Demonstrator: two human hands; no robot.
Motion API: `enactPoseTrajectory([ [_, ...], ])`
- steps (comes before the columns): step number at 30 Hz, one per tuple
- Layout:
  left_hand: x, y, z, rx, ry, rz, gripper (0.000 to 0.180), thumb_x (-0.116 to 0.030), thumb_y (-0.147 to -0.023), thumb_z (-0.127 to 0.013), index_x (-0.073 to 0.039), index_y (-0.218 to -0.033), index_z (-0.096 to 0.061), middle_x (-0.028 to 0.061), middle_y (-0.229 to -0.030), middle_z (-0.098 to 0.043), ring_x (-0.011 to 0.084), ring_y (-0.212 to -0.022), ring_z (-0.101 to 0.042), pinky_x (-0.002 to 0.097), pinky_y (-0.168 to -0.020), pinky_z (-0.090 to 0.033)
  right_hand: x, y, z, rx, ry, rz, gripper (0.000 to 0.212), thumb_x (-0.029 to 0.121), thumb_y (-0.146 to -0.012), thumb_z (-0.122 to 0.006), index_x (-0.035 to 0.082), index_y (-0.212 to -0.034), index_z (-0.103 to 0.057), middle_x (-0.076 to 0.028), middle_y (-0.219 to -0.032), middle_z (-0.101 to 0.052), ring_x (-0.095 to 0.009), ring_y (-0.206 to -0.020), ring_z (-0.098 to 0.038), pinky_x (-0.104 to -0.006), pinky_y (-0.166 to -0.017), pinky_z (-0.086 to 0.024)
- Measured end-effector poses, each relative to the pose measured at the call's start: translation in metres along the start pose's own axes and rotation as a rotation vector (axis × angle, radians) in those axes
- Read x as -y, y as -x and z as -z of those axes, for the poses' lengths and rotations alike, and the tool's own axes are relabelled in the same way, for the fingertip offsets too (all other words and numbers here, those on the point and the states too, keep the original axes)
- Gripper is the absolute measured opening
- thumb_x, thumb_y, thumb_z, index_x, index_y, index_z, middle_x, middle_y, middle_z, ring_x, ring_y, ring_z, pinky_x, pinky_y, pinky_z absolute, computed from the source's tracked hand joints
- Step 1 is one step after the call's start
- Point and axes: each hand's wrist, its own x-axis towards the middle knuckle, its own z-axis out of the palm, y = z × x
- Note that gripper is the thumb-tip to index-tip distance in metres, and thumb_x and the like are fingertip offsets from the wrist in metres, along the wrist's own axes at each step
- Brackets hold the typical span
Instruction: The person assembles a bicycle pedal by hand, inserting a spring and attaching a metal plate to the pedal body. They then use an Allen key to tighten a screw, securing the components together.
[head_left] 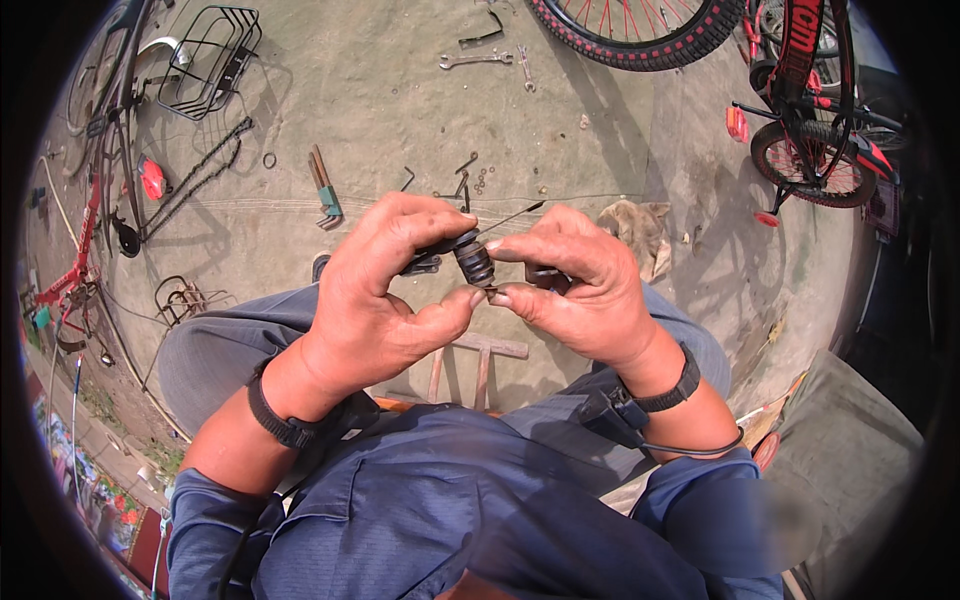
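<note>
My left hand [385,285] holds a short, dark part with a ribbed, coil-like barrel [473,262] between its thumb and fingers. A flat black piece sticks out from the part's upper end toward my left palm. My right hand [580,285] is closed at the part's right side, its thumb tip and index finger against the lower end. A thin dark rod [515,216] slants up and right beside the barrel; I cannot tell what it joins. Something dark [550,281] shows under my right fingers, its kind hidden.
Beyond my hands lie a set of hex keys [326,190], small washers [482,182], wrenches [476,60] and a chain [200,175]. A hammer [487,347] is between my legs, a rag [640,235] by my right knee. Bicycles [810,160] stand right and left, near a black basket [210,60].
</note>
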Motion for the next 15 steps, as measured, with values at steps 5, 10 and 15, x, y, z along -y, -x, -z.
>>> enactPoseTrajectory([
  [5,0.0001,-0.0003,0.0001,-0.001,0.004,-0.016,0.051,0.000,-0.069,-0.079,-0.004,-0.118,-0.066,0.0123,-0.110,-0.063,0.0235,-0.098,-0.066,0.0320,-0.083,-0.054,0.0003,0.0010,0.0004,-0.006,-0.005,-0.025,0.042,0.001,-0.074,-0.081,0.008,-0.114,-0.073,-0.003,-0.080,-0.059,-0.015,-0.074,-0.052,-0.0287,-0.061,-0.041],
  [10,-0.0007,0.0005,-0.0012,-0.009,0.038,0.003,0.050,-0.001,-0.071,-0.080,-0.003,-0.119,-0.065,0.0124,-0.111,-0.063,0.0228,-0.099,-0.066,0.0318,-0.083,-0.055,0.0020,0.0004,-0.0005,-0.004,0.017,-0.011,0.042,0.002,-0.075,-0.082,0.008,-0.115,-0.073,-0.003,-0.080,-0.059,-0.014,-0.071,-0.052,-0.0281,-0.060,-0.041],
  [15,-0.0052,0.0037,0.0014,0.068,0.121,0.119,0.049,0.002,-0.078,-0.078,0.003,-0.124,-0.060,0.0132,-0.119,-0.056,0.0192,-0.110,-0.059,0.0313,-0.093,-0.051,0.0054,0.0016,-0.0009,-0.012,0.023,-0.059,0.039,0.005,-0.078,-0.081,0.007,-0.116,-0.072,-0.003,-0.080,-0.058,-0.012,-0.068,-0.051,-0.0266,-0.059,-0.041],
])
